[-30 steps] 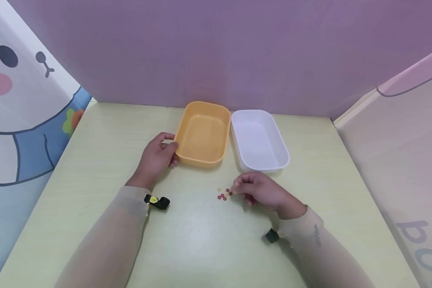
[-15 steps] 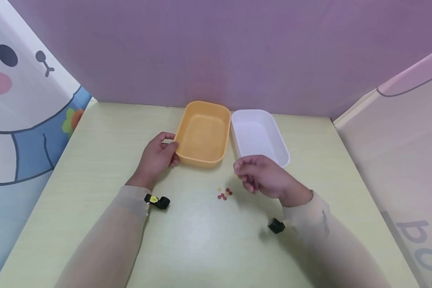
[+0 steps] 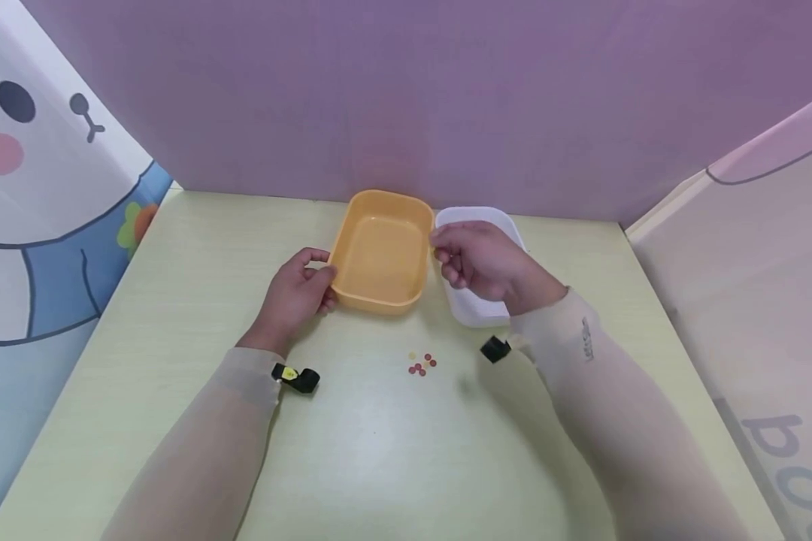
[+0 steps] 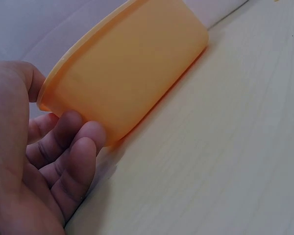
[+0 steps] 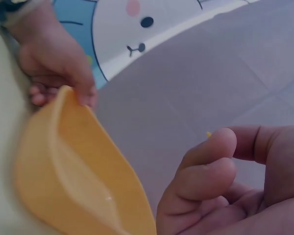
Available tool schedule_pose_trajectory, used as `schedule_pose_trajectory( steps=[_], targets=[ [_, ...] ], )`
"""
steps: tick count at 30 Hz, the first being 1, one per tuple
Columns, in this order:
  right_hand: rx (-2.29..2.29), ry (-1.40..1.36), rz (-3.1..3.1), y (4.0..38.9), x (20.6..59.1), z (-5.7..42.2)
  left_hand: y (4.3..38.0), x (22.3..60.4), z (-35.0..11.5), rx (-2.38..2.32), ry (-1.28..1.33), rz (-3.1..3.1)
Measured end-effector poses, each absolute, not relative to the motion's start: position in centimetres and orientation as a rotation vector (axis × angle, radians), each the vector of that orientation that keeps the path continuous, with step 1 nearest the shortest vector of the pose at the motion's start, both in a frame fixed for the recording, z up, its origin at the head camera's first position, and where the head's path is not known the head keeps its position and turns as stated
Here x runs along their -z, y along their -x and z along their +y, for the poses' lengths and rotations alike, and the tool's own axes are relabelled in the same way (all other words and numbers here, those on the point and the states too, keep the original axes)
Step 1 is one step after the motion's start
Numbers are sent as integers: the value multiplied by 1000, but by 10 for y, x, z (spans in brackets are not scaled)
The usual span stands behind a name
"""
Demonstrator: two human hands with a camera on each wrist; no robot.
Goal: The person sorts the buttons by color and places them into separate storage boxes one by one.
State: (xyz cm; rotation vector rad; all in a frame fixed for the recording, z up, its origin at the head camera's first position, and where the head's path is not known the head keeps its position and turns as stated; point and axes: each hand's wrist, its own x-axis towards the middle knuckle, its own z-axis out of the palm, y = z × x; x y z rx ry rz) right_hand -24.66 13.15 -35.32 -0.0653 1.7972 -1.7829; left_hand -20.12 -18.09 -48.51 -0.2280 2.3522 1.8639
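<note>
Right hand (image 3: pixel 480 259), yellow piece (image 5: pixel 208 134) seemingly pinched, has been brought beside orange tray (image 3: pixel 382 259) gripped by left hand (image 3: pixel 296 289); carrying looks advanced.

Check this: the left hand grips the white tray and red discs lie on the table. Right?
No: the left hand grips the orange tray, not the white tray, as the head view shows. The red discs do lie on the table.

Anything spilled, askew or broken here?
No visible damage, and neither the orange tray nor the white tray, partly hidden by the right hand, is tipped over. Only the small red and yellow discs stand out: loose on the table, though bunched, so probably not a spill.
</note>
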Motion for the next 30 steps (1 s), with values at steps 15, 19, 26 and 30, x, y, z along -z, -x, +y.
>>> schedule_pose_trajectory(
  steps=[15,19,26,30],
  targets=[
    [1852,-191,1775,302,359,100,204,485,-173,-1890,194,2342],
    [1870,-246,1767,312,364,94,205,486,-173,-1886,193,2348],
    [1853,-302,1792,319,373,93,206,487,-173,-1889,187,2347],
    [1832,-316,1810,319,376,95,208,487,-171,-1897,180,2343]
  ],
)
